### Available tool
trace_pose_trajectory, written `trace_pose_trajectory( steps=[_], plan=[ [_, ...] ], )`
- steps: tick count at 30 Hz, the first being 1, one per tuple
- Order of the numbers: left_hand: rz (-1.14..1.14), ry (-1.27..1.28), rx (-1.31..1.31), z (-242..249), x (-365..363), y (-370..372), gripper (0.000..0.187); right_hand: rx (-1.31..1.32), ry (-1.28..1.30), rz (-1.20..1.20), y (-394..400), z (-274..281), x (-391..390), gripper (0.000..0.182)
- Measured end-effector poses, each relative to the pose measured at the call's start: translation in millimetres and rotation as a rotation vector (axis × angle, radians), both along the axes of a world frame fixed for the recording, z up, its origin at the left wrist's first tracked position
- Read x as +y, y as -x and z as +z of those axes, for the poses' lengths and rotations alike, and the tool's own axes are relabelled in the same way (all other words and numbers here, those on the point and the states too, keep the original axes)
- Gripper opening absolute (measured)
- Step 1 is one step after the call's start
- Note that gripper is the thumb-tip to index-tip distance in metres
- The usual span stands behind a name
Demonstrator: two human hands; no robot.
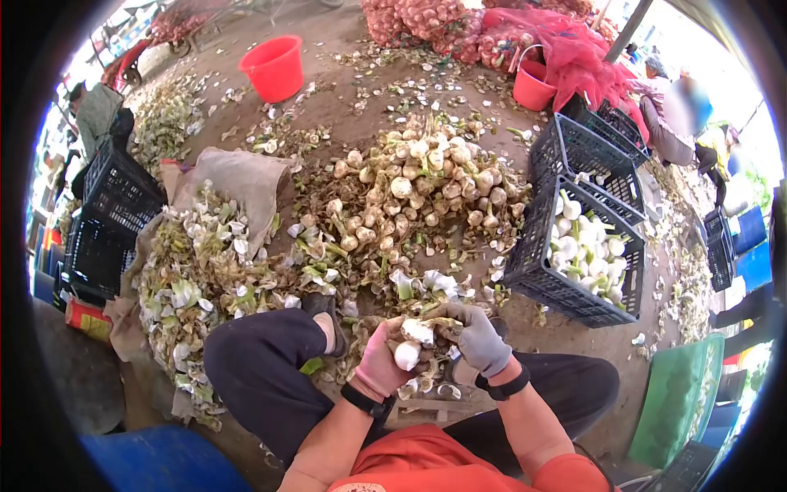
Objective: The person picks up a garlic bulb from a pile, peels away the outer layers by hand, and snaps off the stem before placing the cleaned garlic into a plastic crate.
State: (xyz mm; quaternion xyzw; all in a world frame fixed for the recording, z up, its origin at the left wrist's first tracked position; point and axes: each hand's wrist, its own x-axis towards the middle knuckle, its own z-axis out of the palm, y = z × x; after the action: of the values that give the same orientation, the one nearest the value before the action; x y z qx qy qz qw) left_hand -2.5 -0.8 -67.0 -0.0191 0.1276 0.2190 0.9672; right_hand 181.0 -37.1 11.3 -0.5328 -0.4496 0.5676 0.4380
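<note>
My left hand (384,358), in a pinkish glove, is closed around a garlic bulb (407,355) whose smooth white side faces up. White loosened skin (418,330) sits just above that bulb, between both hands. My right hand (482,343), in a grey glove, pinches the brownish stalk and outer skin (444,325) of the garlic; its fingertips are partly hidden. Beyond my hands lies a heap of unpeeled garlic (410,184) with roots and dry stalks. To the right, a black crate (566,287) holds many clean white bulbs with short green stems.
Peelings (184,303) pile up on the left beside a sackcloth (234,184). Black crates (115,213) stand at far left, and another crate (586,152) behind the filled one. A red bucket (272,70) and net sacks (434,29) are farther back. Other people sit at both sides.
</note>
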Motion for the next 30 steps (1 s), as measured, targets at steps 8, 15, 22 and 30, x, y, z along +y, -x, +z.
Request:
trace_pose_trajectory(
  steps=[8,15,22,30],
  plan=[
    [0.227,-0.345,0.439,29.1,-8.1,-2.3,0.042,-0.090,0.026,-0.129,9.2,-8.6,-6.7,0.028],
    [0.241,-0.347,0.405,18.5,-5.9,5.0,0.042,-0.094,-0.031,0.014,7.3,11.5,-2.1,0.020],
    [0.174,-0.295,0.204,29.9,-3.1,-1.4,0.047,0.606,0.293,-0.132,2.8,-8.2,-11.7,0.018],
    [0.111,-0.325,0.284,22.8,-4.1,-0.1,0.050,0.112,0.120,-0.318,0.6,-30.3,7.1,0.019]
  ],
)
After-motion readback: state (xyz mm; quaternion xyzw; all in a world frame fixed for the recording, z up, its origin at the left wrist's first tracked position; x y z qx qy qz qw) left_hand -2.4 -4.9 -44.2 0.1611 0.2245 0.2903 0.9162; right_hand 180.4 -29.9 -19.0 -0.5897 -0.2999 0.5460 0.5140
